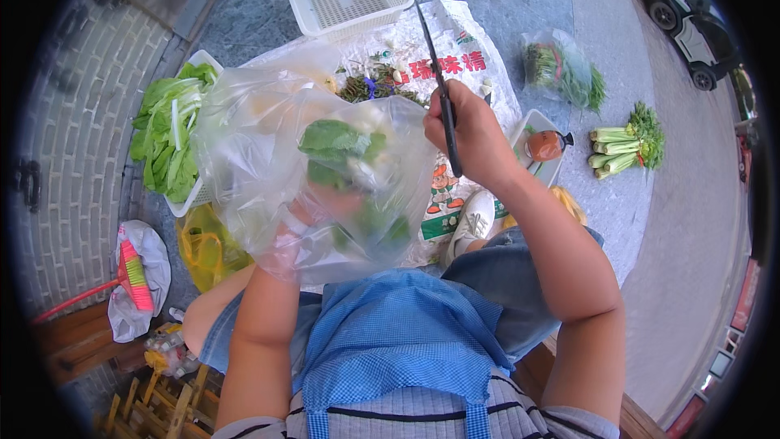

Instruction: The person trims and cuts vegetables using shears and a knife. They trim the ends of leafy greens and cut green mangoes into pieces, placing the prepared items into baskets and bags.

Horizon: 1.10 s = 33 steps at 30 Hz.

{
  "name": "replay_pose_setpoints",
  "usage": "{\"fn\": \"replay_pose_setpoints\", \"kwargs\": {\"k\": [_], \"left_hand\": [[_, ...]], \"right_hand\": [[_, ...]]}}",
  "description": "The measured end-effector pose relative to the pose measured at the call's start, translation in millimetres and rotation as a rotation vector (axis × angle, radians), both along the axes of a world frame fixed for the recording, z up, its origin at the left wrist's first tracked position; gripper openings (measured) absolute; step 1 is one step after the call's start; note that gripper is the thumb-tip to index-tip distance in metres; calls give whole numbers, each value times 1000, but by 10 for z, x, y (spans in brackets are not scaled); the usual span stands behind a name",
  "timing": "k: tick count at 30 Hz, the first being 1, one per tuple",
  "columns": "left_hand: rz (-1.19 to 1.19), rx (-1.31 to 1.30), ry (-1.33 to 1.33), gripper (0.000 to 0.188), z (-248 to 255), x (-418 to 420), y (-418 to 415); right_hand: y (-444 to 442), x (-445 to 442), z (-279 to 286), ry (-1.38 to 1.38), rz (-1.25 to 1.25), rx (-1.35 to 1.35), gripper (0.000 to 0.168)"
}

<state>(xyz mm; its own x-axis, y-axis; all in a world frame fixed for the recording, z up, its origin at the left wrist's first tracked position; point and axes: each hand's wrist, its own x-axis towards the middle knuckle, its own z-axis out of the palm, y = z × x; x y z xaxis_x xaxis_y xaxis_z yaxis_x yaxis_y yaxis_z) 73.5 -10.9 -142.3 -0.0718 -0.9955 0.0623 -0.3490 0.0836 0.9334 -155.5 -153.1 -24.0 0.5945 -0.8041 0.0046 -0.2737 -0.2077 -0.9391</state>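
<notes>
My left hand [329,198] is inside a clear plastic bag [244,116], which also covers the wrist. Through the hazy film it appears closed around leafy greens [332,140] with pale stems; the fingers are blurred. To the right of the bag, my right hand [466,131] grips a knife [431,46] by its black handle. The blade points away from me, towards the white basket, and is clear of the greens. Beneath both hands lies a white printed sack [487,94] with dark green scraps [359,88] and pale bits on it.
A white plastic basket [344,27] stands at the far side. Lettuce [170,128] fills another basket on the left, above a yellow bag [207,244]. To the right are a tray [551,167] with an orange-brown container, bagged greens [557,70] and bundled celery [621,146]. A broom [134,274] lies lower left.
</notes>
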Motion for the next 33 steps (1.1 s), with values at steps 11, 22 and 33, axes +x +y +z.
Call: {"fn": "replay_pose_setpoints", "kwargs": {"k": [11,22,33], "left_hand": [[566,23,1028,54,-89,556,479],[1445,-277,868,71,-285,525,247],[916,-279,-707,85,-178,628,563]], "right_hand": [[-1030,-593,-66,-191,-625,-98,10],[-960,-1078,-62,-216,-649,-84,14],[-1577,-2971,-391,-121,-1037,-357,11]]}}
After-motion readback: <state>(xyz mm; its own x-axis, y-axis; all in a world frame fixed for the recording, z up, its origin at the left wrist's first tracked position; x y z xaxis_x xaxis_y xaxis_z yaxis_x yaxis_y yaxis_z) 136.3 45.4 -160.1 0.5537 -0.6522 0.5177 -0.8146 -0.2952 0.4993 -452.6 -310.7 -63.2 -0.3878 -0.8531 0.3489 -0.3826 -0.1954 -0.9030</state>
